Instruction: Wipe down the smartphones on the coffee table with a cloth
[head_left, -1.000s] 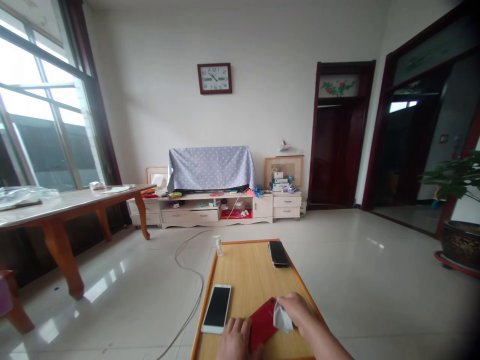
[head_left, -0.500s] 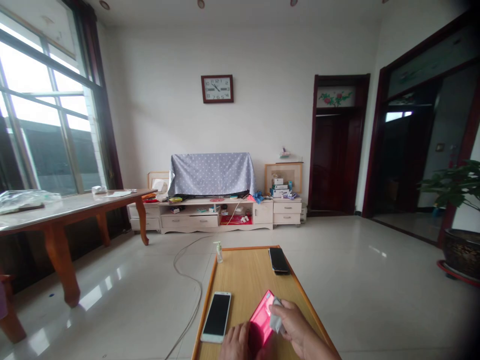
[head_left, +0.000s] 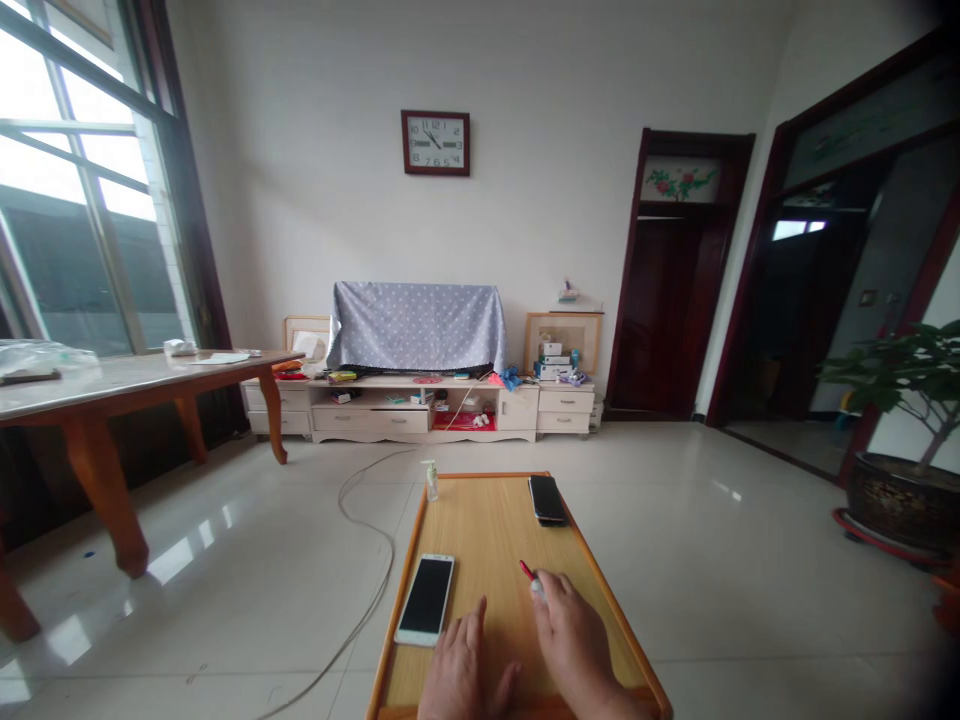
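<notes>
My right hand (head_left: pixel 571 630) is closed around a pink phone (head_left: pixel 527 570), now seen nearly edge-on. Only its reddish upper end shows past my fingers; the rest is hidden behind the hand. A bit of pale grey cloth (head_left: pixel 537 588) pokes out at the same fingertips. Low on the wooden table, my left hand (head_left: pixel 465 665) has its fingers stretched and thumb apart, holding nothing. Close to its fingers lies a white phone (head_left: pixel 426 598), dark screen up, along the left edge.
A small pump bottle (head_left: pixel 430 480) stands at the far left corner of the small wooden table (head_left: pixel 487 510). Dark phones (head_left: pixel 547 500), seemingly stacked, lie at the far right. A cable (head_left: pixel 375 580) runs across the floor on the left.
The pink phone has turned from showing its broad back to nearly edge-on in my right hand. My left hand has come away from it and opened. The view has tilted slightly down.
</notes>
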